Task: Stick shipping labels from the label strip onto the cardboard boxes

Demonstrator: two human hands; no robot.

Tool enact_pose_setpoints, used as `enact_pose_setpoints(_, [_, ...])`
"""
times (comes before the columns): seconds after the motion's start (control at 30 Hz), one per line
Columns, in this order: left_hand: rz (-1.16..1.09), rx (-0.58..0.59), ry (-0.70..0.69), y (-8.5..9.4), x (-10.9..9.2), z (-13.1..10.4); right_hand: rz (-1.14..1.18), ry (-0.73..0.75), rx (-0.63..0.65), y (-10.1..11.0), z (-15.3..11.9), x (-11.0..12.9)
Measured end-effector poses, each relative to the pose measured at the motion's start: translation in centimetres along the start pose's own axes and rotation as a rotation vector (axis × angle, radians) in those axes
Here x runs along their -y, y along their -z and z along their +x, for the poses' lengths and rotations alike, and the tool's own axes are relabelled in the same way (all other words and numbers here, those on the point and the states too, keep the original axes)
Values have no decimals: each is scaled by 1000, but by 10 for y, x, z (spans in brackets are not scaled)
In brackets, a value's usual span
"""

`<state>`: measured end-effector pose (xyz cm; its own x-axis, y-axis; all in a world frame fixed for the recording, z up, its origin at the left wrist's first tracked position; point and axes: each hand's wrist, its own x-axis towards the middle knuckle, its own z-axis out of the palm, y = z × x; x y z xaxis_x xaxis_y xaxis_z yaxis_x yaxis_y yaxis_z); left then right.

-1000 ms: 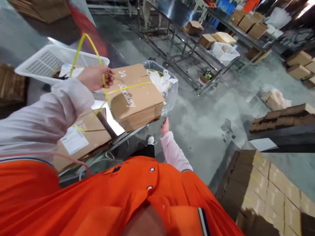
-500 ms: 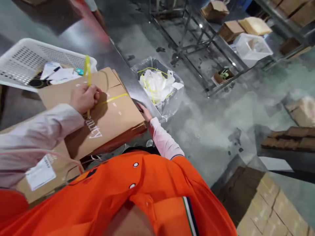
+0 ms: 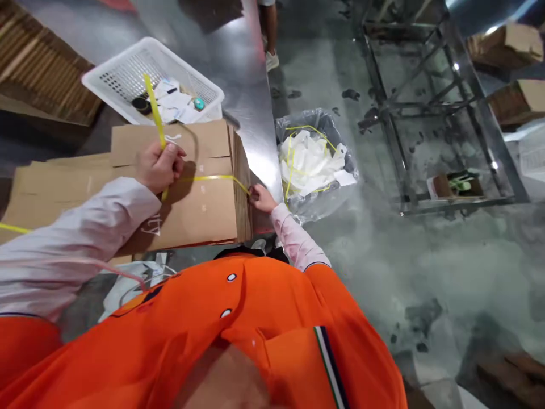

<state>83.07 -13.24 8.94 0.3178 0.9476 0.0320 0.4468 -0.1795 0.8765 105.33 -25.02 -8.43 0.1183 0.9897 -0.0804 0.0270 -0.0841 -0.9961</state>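
Observation:
A stack of flattened cardboard boxes (image 3: 213,216) lies on the metal table, with a yellow strap (image 3: 213,177) running across its top and over its right side. My left hand (image 3: 159,165) is closed in a fist around that strap above the stack; a free length sticks up past the fingers and a short piece shows below. At the stack's right side, my right hand (image 3: 263,199) pinches the strap where it bends down over the edges. Part of the white printing on the top box is hidden by my left forearm.
Behind the stack stands a white perforated basket (image 3: 208,85) holding papers and small items. Right of the metal table (image 3: 259,130) is a lined bin (image 3: 313,210) of white plastic and yellow strap pieces. More cardboard (image 3: 46,74) lies far left. A person's leg (image 3: 269,28) shows beyond.
The view has turned, shifting the scene. My right hand has come from beside the stack's near corner to the strap on its right side. My left hand keeps hold of the strap.

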Motion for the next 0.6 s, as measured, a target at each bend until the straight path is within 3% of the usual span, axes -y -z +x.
enact_pose_setpoints(0.2, [-16,-94,28,-3,0,-1,-99,-25,-77,-2,20,-9])
enact_pose_setpoints(0.43, [10,-143,86,-7,-2,0,3,-93,-53,-8,12,-15])
enact_pose_setpoints(0.6, [-42,-145,124,-5,-3,2,3,-123,-206,-20,7,-3])
